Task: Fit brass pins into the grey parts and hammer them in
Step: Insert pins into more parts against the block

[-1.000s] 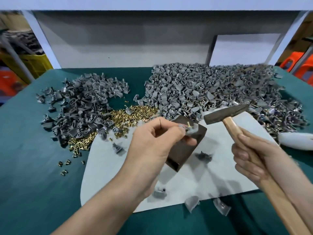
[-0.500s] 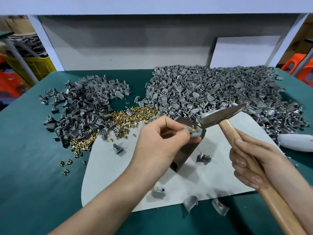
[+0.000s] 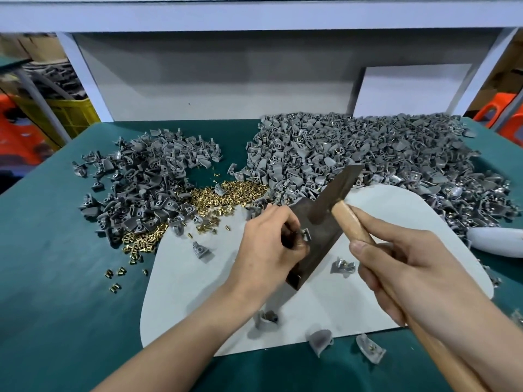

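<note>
We find the left hand [image 3: 266,247] curled over the near face of a dark metal block [image 3: 317,256], its fingertips pinching one small grey part [image 3: 305,236] against that block. The fingers cover most of the part, and we cannot tell whether a pin sits in it. The right hand [image 3: 402,278] is wrapped round the wooden handle of the hammer [image 3: 351,222]. The steel head lies tilted across the block's far corner; contact there cannot be confirmed. The block stands tilted on a white mat [image 3: 198,301] laid on the green bench [image 3: 56,278].

Surroundings: a heap of brass pins [image 3: 226,193] lies at the mat's far-left edge, with stray pins [image 3: 119,274] on the bench to the left. A smaller pile of grey parts [image 3: 141,182] lies left of the heap. A larger pile [image 3: 353,154] fills the far right, directly behind the hammer head. Loose parts [image 3: 201,249] lie singly on the mat on both sides of the block and at its near edge.

Obstructions: the left forearm crosses the mat's near edge, and the right hand and handle hide the mat's near-right corner. A white rounded object [image 3: 498,241] lies at the right edge of the bench. A yellow crate [image 3: 70,114] and an orange stool [image 3: 498,108] stand beyond the bench
</note>
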### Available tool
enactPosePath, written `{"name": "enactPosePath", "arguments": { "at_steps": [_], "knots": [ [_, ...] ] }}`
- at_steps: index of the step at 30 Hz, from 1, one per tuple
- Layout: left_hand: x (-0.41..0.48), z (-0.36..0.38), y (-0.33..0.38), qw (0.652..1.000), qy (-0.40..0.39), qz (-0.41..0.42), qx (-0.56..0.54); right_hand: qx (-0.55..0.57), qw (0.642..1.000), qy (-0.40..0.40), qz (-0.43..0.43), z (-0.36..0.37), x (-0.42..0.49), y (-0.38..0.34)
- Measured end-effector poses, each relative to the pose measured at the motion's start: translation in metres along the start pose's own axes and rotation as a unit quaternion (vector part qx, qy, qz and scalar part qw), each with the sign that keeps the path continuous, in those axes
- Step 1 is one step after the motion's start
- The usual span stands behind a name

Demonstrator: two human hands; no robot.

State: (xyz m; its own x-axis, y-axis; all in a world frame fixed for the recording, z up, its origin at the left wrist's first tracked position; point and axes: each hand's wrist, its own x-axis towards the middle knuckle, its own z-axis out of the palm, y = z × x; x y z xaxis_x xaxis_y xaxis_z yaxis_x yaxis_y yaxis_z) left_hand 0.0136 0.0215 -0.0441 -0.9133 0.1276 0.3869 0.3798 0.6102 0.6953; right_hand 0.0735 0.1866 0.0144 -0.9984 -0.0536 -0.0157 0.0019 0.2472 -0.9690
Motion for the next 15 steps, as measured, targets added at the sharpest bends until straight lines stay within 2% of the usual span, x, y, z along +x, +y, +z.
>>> {"name": "enactPosePath", "arguments": {
  "at_steps": [10, 15],
  "knots": [
    [0.000, -0.001, 0.002, 0.999, 0.016, -0.042, -0.011, -0.005, 1.000, 0.016, -0.006, 0.002, -0.007, -0.001],
    [-0.007, 0.002, -0.011, 0.997, 0.042, -0.054, -0.029, -0.069, 0.997, -0.014, -0.015, 0.005, -0.005, -0.003]
  ]
}}
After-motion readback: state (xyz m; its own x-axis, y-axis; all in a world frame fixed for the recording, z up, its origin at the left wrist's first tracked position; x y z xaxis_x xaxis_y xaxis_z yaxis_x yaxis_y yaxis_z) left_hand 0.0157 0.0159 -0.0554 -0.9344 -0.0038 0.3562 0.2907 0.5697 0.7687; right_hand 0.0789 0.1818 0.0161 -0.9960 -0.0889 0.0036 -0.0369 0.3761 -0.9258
